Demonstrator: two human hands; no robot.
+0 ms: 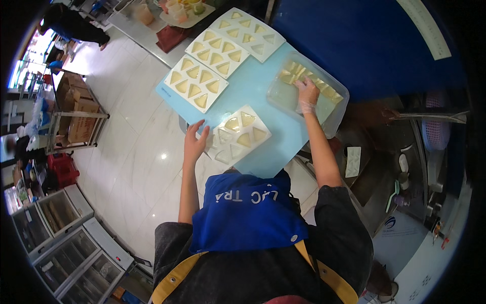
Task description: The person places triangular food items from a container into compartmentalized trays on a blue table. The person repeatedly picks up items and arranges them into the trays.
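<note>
My right hand [308, 91], in a thin clear glove, reaches into a translucent plastic tub [336, 127]. Its fingers touch a row of pale yellow pieces [328, 91] along the tub's far side; whether it grips one cannot be told. My left hand [196, 138] is spread beside the left edge of a white mold tray [237, 152] with wedge-shaped cavities, some holding pale yellow filling. Three more such trays stand further off: one at the left [196, 84], one in the middle [217, 53] and one at the back [248, 32]. Most of their cavities are filled.
A light blue board [250, 87] lies under the trays and tub. Beyond it, a steel counter [152, 45] bears cups and a dark red cloth [171, 38]. A metal rack with cardboard boxes [83, 110] stands left. Another person [76, 26] is at the far left.
</note>
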